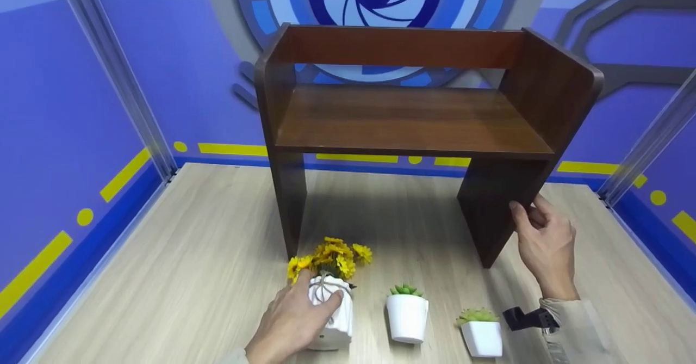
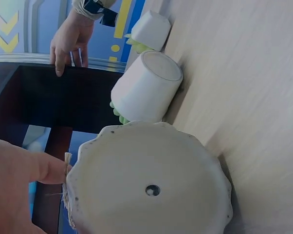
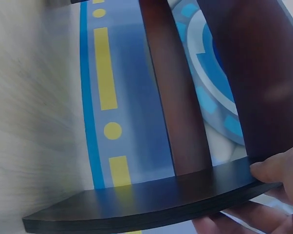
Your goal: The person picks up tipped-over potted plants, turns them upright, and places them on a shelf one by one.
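Note:
My left hand (image 1: 296, 316) holds a white pot (image 1: 340, 320) of yellow artificial flowers (image 1: 333, 254), its thumb and fingers on the pot's sides. Twine is tied round that pot, and its scalloped base (image 2: 141, 175) with a small hole faces the left wrist camera. At the right of a dark brown wooden desktop shelf (image 1: 413, 116), my right hand (image 1: 550, 247) pinches the front edge of the side panel (image 3: 185, 195) between thumb and fingers. The shelf stands upright on the table.
To the right of the flower pot, a round white pot with a succulent (image 1: 406, 319) and a smaller square succulent pot (image 1: 483, 338) lie on their sides on the wooden table (image 1: 179, 277). Blue-purple printed walls (image 1: 179, 70) rise behind the shelf and at both sides.

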Tool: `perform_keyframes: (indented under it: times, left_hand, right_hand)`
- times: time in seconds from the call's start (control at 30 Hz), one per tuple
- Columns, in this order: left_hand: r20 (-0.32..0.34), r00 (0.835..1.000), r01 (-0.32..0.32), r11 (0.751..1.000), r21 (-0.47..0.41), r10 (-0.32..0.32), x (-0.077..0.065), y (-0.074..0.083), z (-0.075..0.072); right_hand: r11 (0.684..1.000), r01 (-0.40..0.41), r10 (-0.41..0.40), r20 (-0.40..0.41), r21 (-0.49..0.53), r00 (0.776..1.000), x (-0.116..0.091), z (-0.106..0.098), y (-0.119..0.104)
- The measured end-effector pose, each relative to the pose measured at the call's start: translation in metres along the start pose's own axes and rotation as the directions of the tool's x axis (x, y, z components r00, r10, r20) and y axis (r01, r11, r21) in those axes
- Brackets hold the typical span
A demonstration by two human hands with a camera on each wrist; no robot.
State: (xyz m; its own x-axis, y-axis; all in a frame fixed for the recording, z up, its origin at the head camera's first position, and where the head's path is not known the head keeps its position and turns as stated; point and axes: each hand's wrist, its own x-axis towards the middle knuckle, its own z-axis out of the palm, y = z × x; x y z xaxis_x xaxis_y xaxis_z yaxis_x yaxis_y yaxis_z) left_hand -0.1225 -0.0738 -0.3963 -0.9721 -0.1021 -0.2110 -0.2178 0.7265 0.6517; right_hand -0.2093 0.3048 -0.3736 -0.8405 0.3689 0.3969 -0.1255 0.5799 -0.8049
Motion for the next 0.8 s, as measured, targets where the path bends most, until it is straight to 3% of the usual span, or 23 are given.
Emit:
perform_keyframes:
  times: [0.2,0.53,0.8]
  left_hand:
    - [0.021,0.999,-0.028,1.000,0.008,0.028,0.0010,0.0002,0.0006]
    - [-0.003,0.997,-0.074,0.997,0.016,0.074,0.0020,-0.0040,0.0050]
    - [0.015,1.000,-0.017,1.000,-0.005,0.017,0.0027,-0.0052,0.0036]
  right_hand:
    - [1.000,-0.007,0.007,-0.003,0.016,1.000,0.0010,-0.0014,0.0042]
    - [1.000,-0.004,0.003,-0.022,-0.019,1.000,-0.0009,-0.0016,0.0024]
    - [0.998,0.004,-0.006,-0.025,-0.068,1.000,-0.0013,0.0011,0.0014]
